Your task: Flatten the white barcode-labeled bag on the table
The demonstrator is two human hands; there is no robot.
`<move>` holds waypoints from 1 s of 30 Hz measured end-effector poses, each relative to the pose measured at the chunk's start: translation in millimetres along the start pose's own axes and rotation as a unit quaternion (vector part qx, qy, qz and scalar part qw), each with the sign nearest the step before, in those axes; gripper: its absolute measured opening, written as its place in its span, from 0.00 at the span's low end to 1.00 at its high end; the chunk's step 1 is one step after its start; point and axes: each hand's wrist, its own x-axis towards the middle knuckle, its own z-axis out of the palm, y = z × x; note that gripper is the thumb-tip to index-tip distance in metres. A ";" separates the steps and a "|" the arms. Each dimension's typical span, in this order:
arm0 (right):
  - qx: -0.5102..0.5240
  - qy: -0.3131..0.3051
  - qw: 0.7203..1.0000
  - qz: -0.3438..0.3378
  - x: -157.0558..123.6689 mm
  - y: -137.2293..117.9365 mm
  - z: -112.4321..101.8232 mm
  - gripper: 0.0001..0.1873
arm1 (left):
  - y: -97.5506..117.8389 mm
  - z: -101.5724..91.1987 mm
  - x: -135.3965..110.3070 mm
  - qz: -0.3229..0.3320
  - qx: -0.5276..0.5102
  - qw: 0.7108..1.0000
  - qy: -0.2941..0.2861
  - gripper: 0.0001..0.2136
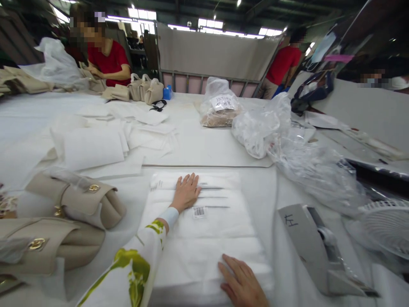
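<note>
Smooth stack [211, 230] (fairly matt), glossy metal clasp [37, 244]

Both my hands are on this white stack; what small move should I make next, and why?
I'd probably smooth the white stack gently with your right hand. Its near half looks wrinkled, your right hand lies there, and your left hand is spread flat near the far end, so it could steady the stack.
</note>
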 end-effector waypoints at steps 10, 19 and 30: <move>0.069 0.009 0.998 -0.008 21.7 0.5 -9.0 0.19 | 23.0 -73.4 -94.9 0.096 -0.112 0.985 -0.088 0.27; 0.072 -0.005 0.997 -0.033 38.2 3.2 -24.4 0.14 | 30.3 -51.6 -216.1 0.032 -0.055 0.968 -0.241 0.42; 0.092 -0.044 0.992 -0.078 30.4 -0.7 -21.9 0.15 | 35.4 -59.0 -216.1 0.070 -0.047 0.963 -0.255 0.22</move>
